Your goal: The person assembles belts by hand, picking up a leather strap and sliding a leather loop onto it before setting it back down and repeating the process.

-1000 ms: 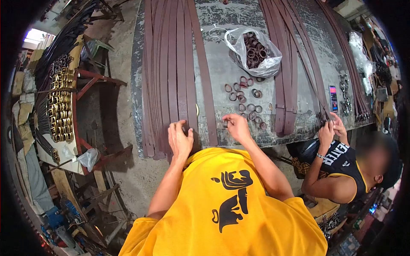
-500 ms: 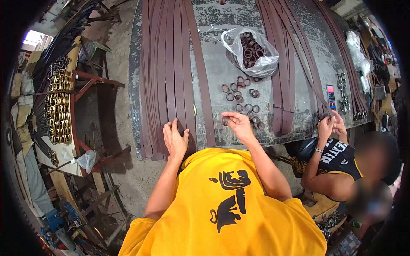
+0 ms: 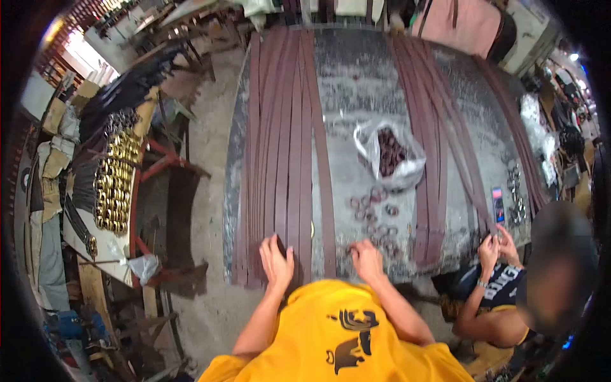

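Observation:
Long brown leather strips [image 3: 289, 159] lie side by side across the dark table [image 3: 347, 83]. Over their near ends rests my left hand [image 3: 277, 262], its thumb and fingers apart. To the right of the rightmost strip of this group, my right hand [image 3: 366, 260] has its fingertips pinched together; a small dark thing at them is blurred, probably too small to make out. Several small brown loops [image 3: 365, 208] are scattered beyond my right hand. Behind them a clear plastic bag [image 3: 414, 172] stands open with many more brown loops inside.
At the right, a co-worker [image 3: 490, 305] holds the end of a strip. Near that person are a phone [image 3: 498, 204] and metal buckles [image 3: 514, 191]. More strips [image 3: 428, 127] lie right of the bag. A side table at the left holds gold buckles [image 3: 113, 191].
The view has tilted up, so the table's far edge now shows and everything sits lower. The brown loop that showed at my right fingertips is now hard to see.

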Demonstrator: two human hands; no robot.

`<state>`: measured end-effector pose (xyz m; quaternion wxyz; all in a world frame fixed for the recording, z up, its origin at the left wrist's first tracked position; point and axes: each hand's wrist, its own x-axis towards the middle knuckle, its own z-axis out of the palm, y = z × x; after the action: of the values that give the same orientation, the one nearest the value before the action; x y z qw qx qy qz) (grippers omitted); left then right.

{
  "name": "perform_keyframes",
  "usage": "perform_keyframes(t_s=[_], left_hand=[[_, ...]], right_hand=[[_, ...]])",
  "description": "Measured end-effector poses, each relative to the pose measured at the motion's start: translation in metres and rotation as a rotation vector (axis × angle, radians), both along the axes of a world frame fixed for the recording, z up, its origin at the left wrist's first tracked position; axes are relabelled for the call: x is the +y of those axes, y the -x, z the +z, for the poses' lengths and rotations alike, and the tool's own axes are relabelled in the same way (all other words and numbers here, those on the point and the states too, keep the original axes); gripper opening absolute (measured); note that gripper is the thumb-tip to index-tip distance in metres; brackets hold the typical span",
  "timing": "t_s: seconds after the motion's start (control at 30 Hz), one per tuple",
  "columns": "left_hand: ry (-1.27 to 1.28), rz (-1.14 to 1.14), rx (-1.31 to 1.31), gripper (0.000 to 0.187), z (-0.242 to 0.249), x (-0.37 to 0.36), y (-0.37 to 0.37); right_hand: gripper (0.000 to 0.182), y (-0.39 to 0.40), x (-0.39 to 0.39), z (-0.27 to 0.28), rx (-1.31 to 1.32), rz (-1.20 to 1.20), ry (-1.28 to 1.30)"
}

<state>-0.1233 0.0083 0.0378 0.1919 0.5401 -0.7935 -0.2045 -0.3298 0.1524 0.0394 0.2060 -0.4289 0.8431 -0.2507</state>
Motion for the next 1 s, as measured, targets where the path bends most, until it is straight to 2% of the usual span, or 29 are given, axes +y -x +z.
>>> perform_keyframes(t_s=[0.17, 0.33, 0.43, 0.63, 0.77, 1.0], left_hand=[[0.038, -0.087, -0.005, 0.046, -0.001, 0.000, 0.002], [-0.115, -0.013, -0.017, 0.064, 0.002, -0.016, 0.001], [-0.276, 0.013, -0.110, 0.063, 0.010, -0.027, 0.003], [-0.261, -0.064, -0.185, 0.057, 0.016, -0.028, 0.001], [-0.223, -0.116, -0.142, 0.060, 0.009, -0.029, -0.007], [-0.297, -0.285, -0.029, 0.067, 0.007, -0.041, -0.027]], right_hand=[[0.019, 0.000, -0.002, 0.005, 0.024, 0.007, -0.033], [0.022, 0.002, -0.002, 0.009, 0.050, -0.021, -0.010], [0.025, 0.000, 0.000, 0.016, 0.061, -0.021, -0.015], [0.026, -0.011, 0.007, 0.020, 0.099, -0.052, -0.024], [0.026, -0.026, 0.011, 0.025, 0.099, -0.107, -0.015], [0.024, -0.062, 0.022, 0.030, 0.142, -0.248, 0.029]])
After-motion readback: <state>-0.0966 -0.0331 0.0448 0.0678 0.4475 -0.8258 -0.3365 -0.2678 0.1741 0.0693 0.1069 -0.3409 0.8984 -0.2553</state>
